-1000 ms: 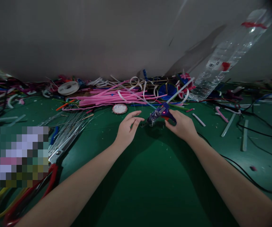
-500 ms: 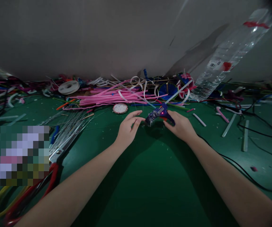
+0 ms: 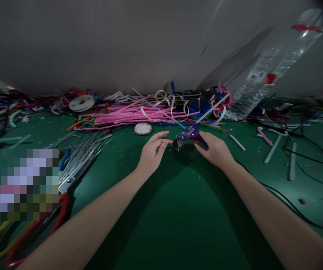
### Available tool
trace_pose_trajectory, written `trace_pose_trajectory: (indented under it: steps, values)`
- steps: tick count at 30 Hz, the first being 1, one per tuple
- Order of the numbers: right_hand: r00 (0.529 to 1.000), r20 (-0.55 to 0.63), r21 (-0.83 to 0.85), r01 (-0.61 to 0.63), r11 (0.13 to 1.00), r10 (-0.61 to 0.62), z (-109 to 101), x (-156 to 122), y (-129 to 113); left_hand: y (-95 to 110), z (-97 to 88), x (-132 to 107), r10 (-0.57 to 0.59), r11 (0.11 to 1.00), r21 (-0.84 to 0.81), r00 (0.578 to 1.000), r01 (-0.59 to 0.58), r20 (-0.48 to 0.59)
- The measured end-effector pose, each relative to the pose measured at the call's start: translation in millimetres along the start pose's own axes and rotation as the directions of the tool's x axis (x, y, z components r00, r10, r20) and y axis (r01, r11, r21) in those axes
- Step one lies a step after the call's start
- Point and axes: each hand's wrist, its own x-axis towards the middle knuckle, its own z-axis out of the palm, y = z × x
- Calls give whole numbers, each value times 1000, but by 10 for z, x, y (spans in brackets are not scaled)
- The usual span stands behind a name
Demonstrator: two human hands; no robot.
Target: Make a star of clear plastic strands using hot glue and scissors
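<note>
The blue hot glue gun (image 3: 189,134) is gripped in my right hand (image 3: 216,149), its nozzle pointing left and a little down. A red light glows on its side, and a long translucent glue stick (image 3: 212,108) sticks out of its back. My left hand (image 3: 152,150) is just left of the nozzle, with thumb and index finger drawn together at its tip. Anything between them is too small to make out. The other left fingers stretch out above. Behind the left hand lies a small round white disc with a reddish rim (image 3: 142,129).
Pink fuzzy sticks (image 3: 133,114), a white spool (image 3: 82,103) and craft scraps line the wall. A clear plastic bottle (image 3: 274,67) leans at right. Large red-handled scissors (image 3: 66,202) lie at left beside thin clear strands. A black cable (image 3: 279,198) and loose glue sticks (image 3: 292,162) lie right.
</note>
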Motion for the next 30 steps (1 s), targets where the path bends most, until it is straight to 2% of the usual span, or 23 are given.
trace_pose_trajectory:
  steps: [15,20,23,30]
  values:
    - [998,-63,-43,0,999,-2,-16,-17,23,-24,1,1,0,1000,3,1000,0,-1]
    - [996,-80,-42,-45,998,42,-26,-14,35,-33,-1,2,8,1000,-1,1000,-8,-5]
    - [996,-66,0,-66,998,66,-35,-1,21,-36,0,4,10,1000,-4,1000,-10,2]
    - [1000,2,32,-19,999,19,-16,16,-6,-32,4,2,23,1000,-14,1000,-23,-7]
